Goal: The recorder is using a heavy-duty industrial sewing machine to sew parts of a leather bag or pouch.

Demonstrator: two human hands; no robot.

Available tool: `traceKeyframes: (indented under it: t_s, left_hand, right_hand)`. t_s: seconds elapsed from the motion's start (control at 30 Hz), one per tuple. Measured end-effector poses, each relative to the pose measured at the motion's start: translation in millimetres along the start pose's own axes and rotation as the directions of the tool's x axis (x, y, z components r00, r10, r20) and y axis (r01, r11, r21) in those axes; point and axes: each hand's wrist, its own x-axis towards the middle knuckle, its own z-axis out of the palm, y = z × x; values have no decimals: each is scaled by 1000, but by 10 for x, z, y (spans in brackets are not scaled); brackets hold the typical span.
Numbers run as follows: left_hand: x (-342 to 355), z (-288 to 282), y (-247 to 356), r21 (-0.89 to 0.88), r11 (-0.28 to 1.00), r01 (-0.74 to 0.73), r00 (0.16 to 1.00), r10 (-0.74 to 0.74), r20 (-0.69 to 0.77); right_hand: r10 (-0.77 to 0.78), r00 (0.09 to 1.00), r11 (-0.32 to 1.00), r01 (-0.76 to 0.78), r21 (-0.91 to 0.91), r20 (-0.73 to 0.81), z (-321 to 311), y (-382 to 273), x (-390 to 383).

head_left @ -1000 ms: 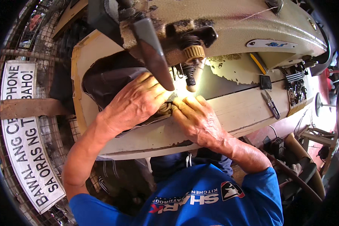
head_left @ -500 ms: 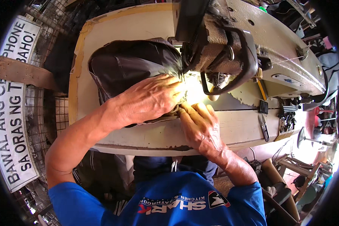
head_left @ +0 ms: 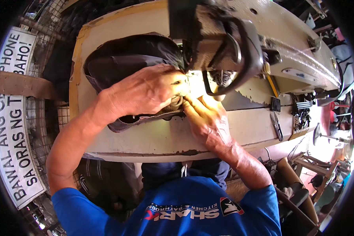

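Under the head of a sewing machine [head_left: 295,59] lies a dark fabric piece [head_left: 129,55] with a raised rim, like part of a bag. My left hand [head_left: 147,88] lies over it, fingers bent onto bunched cloth beside the brightly lit stitching area, where glare hides the fingertips. My right hand [head_left: 208,122] is just right and nearer me, fingers bent and pressed on the edge of that dark piece below the presser area. The needle is lost in the glare and behind the machine's black fittings.
On the worn worktop [head_left: 145,141] at right lie thread snips [head_left: 277,126], a yellow cutter [head_left: 272,85], a black block [head_left: 275,104] and small metal parts [head_left: 301,118]. At left stands wire mesh with a wooden slat [head_left: 23,83] and white sign. Stools and rolled material [head_left: 289,177] crowd the right.
The camera's view has shifted, showing more of the worktop's back and the machine's front. Both hands have stayed beside the lit area on the fabric, with small finger movements.
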Motion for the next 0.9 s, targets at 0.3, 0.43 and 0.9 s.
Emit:
traceKeyframes:
  t_s: [0.3,0.43,0.9]
  left_hand:
    - [10,-63,-54,161,987,27,969,-65,239]
    - [-24,-6,-97,151,988,-22,996,8,93]
    - [23,53,134,195,980,41,999,-44,7]
  right_hand:
    - [-60,994,998,58,-27,-92,-22,-41,-67]
    - [-53,992,998,54,12,-116,5,-3,-54]
    - [-51,998,999,52,16,-48,46,34,-80]
